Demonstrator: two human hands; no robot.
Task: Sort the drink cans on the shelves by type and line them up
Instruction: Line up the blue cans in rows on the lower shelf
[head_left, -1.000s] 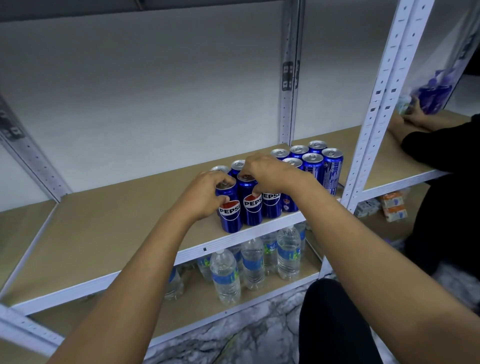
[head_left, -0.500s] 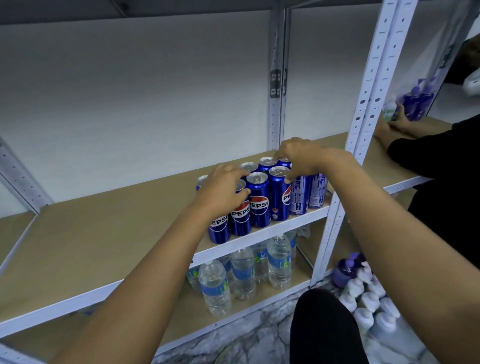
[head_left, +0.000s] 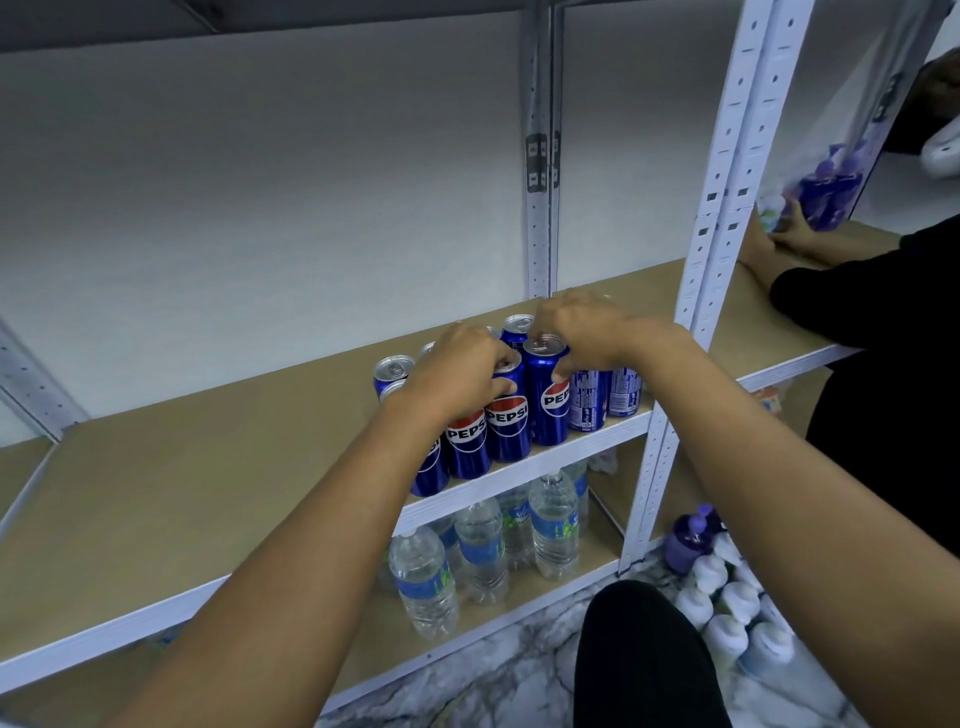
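Several blue Pepsi cans (head_left: 508, 426) stand packed together at the front edge of the tan shelf board (head_left: 208, 467), close to the white upright post. Two cans on the right (head_left: 623, 389) show their printed backs. My left hand (head_left: 457, 374) lies over the tops of the left cans, its thumb and fingers curled round one front can. My right hand (head_left: 582, 332) covers the tops of the cans behind, with its thumb pressed on the side of the tall front can (head_left: 545, 400). The rear cans are mostly hidden under my hands.
Water bottles (head_left: 553, 525) fill the lower shelf. A white upright post (head_left: 711, 234) bounds the bay on the right. Beyond it a person in a black sleeve (head_left: 852, 296) handles a bag of purple bottles (head_left: 831, 192). White and purple bottles (head_left: 722, 587) stand on the floor.
My right hand left the front left cans and went to the right rear cans. The two clusters now stand closer together. My left hand stays on the left cans.
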